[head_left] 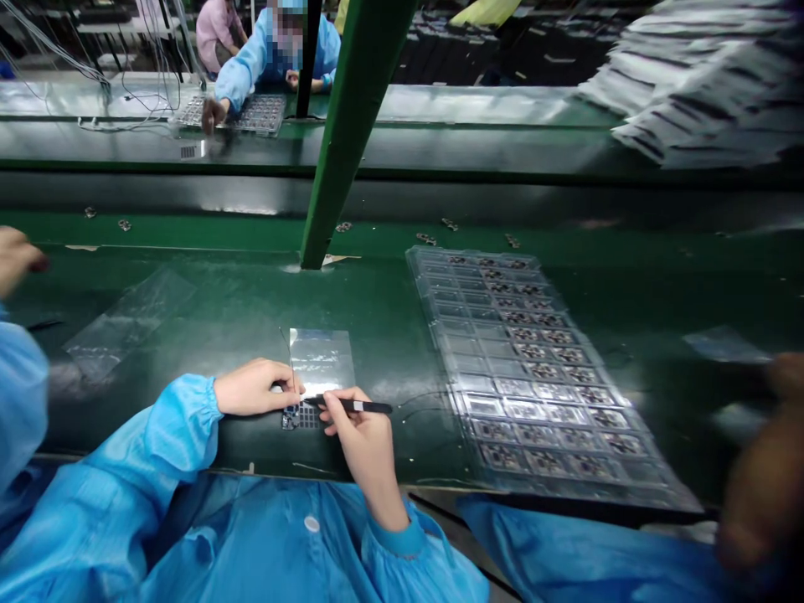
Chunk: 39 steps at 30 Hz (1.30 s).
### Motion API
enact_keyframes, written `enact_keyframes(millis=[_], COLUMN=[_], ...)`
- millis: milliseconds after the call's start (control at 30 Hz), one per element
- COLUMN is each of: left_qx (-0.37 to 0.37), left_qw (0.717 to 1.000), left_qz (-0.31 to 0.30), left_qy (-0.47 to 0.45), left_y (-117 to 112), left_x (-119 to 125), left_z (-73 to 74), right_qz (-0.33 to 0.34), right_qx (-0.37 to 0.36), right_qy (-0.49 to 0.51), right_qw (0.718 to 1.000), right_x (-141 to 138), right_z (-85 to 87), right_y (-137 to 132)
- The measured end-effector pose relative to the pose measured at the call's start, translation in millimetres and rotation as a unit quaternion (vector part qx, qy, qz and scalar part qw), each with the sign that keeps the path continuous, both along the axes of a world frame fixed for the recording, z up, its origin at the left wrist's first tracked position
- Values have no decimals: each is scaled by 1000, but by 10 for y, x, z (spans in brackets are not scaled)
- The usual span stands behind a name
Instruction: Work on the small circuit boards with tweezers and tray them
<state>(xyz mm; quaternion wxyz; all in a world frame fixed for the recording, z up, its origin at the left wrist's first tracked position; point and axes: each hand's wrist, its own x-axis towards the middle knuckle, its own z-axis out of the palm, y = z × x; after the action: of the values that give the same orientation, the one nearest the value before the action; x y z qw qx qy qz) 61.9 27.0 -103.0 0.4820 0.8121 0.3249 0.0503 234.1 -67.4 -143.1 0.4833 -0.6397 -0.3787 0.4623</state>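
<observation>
Head view: left hand (260, 387) reaches in low, thumb and fingers curled toward each other at the sheet's left edge; too small to tell if they pinch anything or just press. Thin dark wire (286, 347) sticks up by those fingertips. Right hand (364, 431) grips a slim black tool (375, 408), tweezers-like, between thumb and fingers, other fingers folded. Tool is smooth, straight, with a pale band; long axis runs roughly left-right, nearly level in view, working end pointing left at the left fingertips, butt end sticking out right. Exact tip contact unclear. Under it, near the table's front edge: glossy rectangular sheet (322, 356), long axis pointing away from the person, with a grid of small dark squares (310, 416) at its near end; can't tell if grid and sheet are one piece. Small circuit part (290, 419), dark and metallic, irregular outline, just left of the grid. Table (219, 314) is smooth green, shiny. Right of the hands, clear plastic tray (461, 322), ribbed compartments, many with metallic parts; long side slants away leftward. Crumpled clear bag (129, 322) at left, thin, see-through.
</observation>
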Motion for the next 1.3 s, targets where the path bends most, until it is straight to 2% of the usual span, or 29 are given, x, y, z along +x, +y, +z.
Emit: enact_keyframes(millis=[167,567,700,867,1067,1200,1300], left_qx=[4,8,5,-9,-77,-148,-157], left_qw=[1000,1000,1000,1000,994,986,984], left_qz=[-2,-5,-2,15,72,78,77], left_qy=[-9,2,4,8,-10,-1,11], left_y=[8,10,18,11,-31,-53,-60], left_x=[1,8,10,18,49,77,90], left_z=[-17,-28,-33,-12,-21,-78,-103], right_qz=[-39,-17,-29,-64,-88,-81,-76], right_qx=[-18,-19,-16,35,72,71,64], right_qy=[-36,-60,-28,83,93,73,70], right_qw=[998,998,999,994,989,992,993], right_x=[-30,-28,-34,45,91,63,51], right_z=[-3,-1,-10,-25,-83,-78,-49], right_y=[-23,-42,-30,-26,-91,-112,-106])
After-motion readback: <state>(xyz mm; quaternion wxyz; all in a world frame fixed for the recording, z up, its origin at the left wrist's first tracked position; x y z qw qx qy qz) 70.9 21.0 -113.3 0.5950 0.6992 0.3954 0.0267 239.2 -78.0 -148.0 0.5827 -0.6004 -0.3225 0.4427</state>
